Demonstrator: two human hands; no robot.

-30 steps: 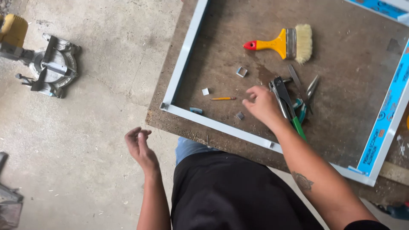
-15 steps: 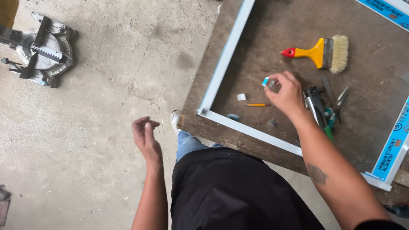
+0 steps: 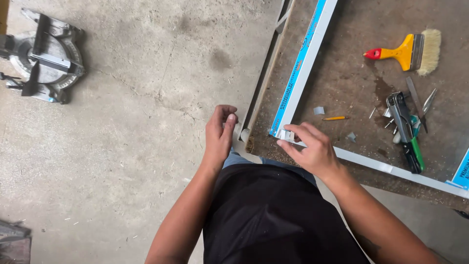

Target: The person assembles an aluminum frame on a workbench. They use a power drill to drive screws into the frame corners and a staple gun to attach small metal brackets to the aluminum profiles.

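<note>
paintbrush [image 3: 408, 50], pliers [image 3: 404, 128], pencil [image 3: 335, 118], miter saw [image 3: 41, 58]

**Worn tabletop, concrete floor**

Brown, stained tabletop [image 3: 351, 63] carries a white frame [image 3: 312, 49] with blue film on its left rail, corner at the near edge. Inside the frame: paintbrush [image 3: 408, 49] with yellow handle and red tip, pliers [image 3: 405, 129] with green grip, pencil [image 3: 334, 118], small metal bits [image 3: 318, 110], loose screws. Grey concrete floor [image 3: 137, 146] carries a metal saw [image 3: 41, 61], far left.
</note>
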